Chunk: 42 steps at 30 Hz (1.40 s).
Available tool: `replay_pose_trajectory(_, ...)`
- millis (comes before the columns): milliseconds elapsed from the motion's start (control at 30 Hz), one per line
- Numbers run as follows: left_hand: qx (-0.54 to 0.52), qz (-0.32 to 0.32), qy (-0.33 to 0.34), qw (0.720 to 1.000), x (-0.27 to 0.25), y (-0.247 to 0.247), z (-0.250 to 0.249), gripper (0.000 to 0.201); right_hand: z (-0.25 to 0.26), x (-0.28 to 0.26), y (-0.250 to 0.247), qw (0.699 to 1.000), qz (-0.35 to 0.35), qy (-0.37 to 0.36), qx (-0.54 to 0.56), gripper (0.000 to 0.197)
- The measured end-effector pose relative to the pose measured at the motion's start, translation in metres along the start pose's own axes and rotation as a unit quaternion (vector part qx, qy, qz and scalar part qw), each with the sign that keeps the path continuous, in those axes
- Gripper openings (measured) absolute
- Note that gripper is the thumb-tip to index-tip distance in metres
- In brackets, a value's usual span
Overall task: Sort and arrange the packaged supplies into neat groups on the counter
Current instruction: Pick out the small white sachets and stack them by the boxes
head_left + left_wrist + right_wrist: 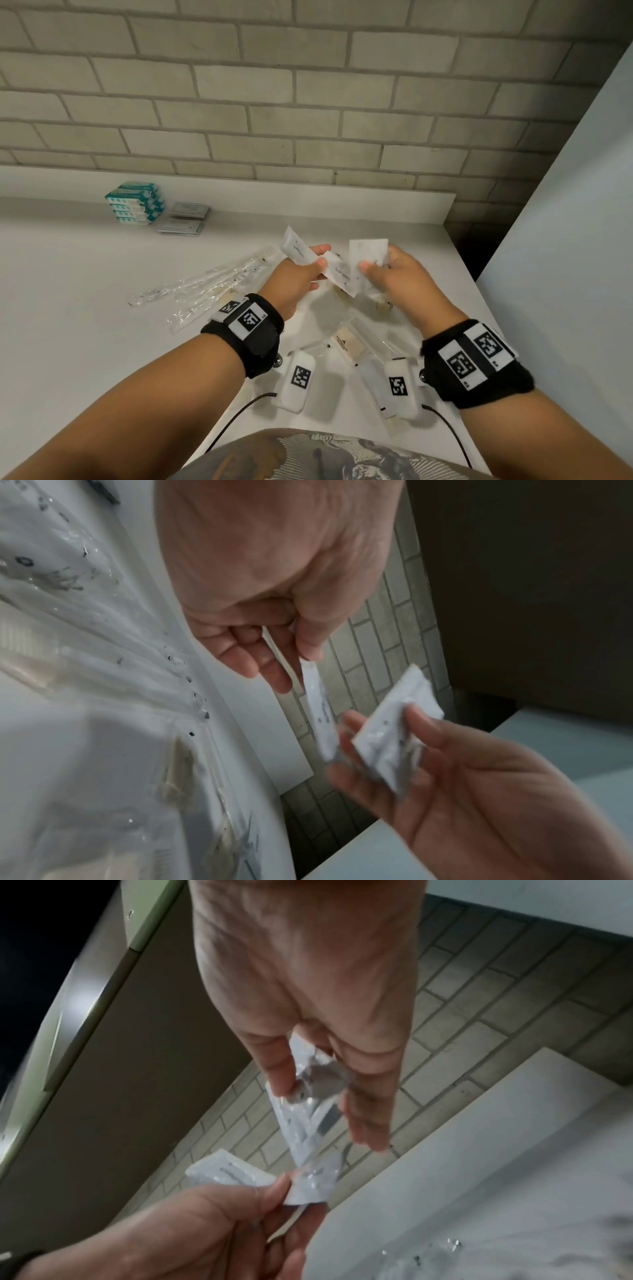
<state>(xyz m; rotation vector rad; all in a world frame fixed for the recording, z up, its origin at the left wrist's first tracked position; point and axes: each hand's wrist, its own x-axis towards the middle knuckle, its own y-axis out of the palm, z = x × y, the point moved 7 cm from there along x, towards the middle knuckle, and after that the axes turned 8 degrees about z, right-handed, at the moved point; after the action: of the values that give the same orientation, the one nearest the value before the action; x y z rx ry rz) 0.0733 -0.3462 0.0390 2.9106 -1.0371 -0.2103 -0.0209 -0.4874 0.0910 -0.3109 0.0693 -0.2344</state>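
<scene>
Both hands are raised above the white counter [85,308], each holding small white sachets. My left hand [317,262] pinches two long white sachets, one pointing up-left [295,249] and one slanting down-right [339,275]. In the left wrist view, thumb and fingers of the left hand [291,666] grip a sachet [320,710]. My right hand [376,265] grips a small bunch of flat white packets [368,251], also visible in the right wrist view as packets [304,1123] under the right hand [315,1102]. The two bunches almost touch.
A stack of teal boxes [135,204] and two piles of grey sachets [185,217] sit at the back left by the brick wall. Long clear wrappers [205,287] lie left of my hands. Loose tan and clear packets [349,342] lie beneath my wrists. A white panel [565,240] bounds the right side.
</scene>
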Motion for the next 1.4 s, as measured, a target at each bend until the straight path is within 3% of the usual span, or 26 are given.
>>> replay_pose_trajectory(67,-0.006,0.022,-0.011,1.000,0.001,0.005,0.003,0.027,-0.009,0.006,0.014,0.997,0.039,0.024,-0.059,0.018)
replay_pose_trajectory(200,-0.056,0.041,-0.067,0.995,-0.002,0.002,0.009,0.021,-0.015,0.011,0.007,0.993,0.003,0.030,-0.114,0.026)
replay_pose_trajectory(300,0.090,0.098,-0.179,0.975,-0.008,-0.007,0.016,0.022,-0.005,0.011,-0.003,0.992,0.032,0.008,-0.122,0.024)
replay_pose_trajectory(400,0.338,0.205,-0.272,0.877,-0.015,-0.007,0.018,0.022,0.023,0.012,0.002,0.974,0.082,-0.061,-0.205,0.009)
replay_pose_trajectory(467,0.440,0.273,-0.283,0.807,-0.021,0.003,0.016,0.019,0.039,0.013,0.019,0.945,0.131,-0.114,-0.278,0.016)
replay_pose_trajectory(533,0.473,0.309,-0.261,0.783,-0.023,0.014,0.009,0.020,0.037,0.015,0.040,0.916,0.192,-0.122,-0.330,0.016)
replay_pose_trajectory(600,0.459,0.312,-0.225,0.801,-0.020,0.017,-0.002,0.025,0.020,0.018,0.048,0.916,0.228,-0.070,-0.324,0.015)
replay_pose_trajectory(700,0.403,0.288,-0.187,0.849,-0.018,0.007,-0.015,0.027,-0.005,0.017,0.043,0.951,0.213,0.008,-0.225,0.018)
replay_pose_trajectory(900,0.262,0.226,-0.114,0.931,-0.015,-0.006,-0.003,0.020,-0.017,0.008,0.044,0.985,0.145,0.048,-0.075,0.027)
replay_pose_trajectory(1000,0.117,0.244,-0.090,0.958,-0.015,0.009,0.007,0.058,-0.013,0.008,0.053,0.993,0.111,0.045,0.019,0.041)
replay_pose_trajectory(1067,0.009,0.218,-0.075,0.973,-0.017,0.019,0.007,0.055,-0.013,0.008,0.066,0.989,0.128,0.041,0.055,0.056)
replay_pose_trajectory(1167,-0.066,0.113,-0.079,0.988,-0.015,0.012,0.001,0.032,-0.009,0.009,0.076,0.989,0.118,0.034,-0.085,0.080)
replay_pose_trajectory(1233,-0.100,0.089,-0.059,0.989,-0.011,0.003,-0.003,0.029,0.001,0.009,0.064,0.977,0.030,0.003,-0.213,0.094)
replay_pose_trajectory(1300,-0.119,0.076,-0.061,0.988,-0.011,-0.006,-0.009,0.021,0.014,0.007,0.059,0.966,-0.007,-0.051,-0.255,0.108)
replay_pose_trajectory(1400,-0.068,0.120,-0.086,0.987,-0.017,-0.007,-0.012,0.015,0.023,0.007,0.084,0.941,0.112,-0.077,-0.310,0.132)
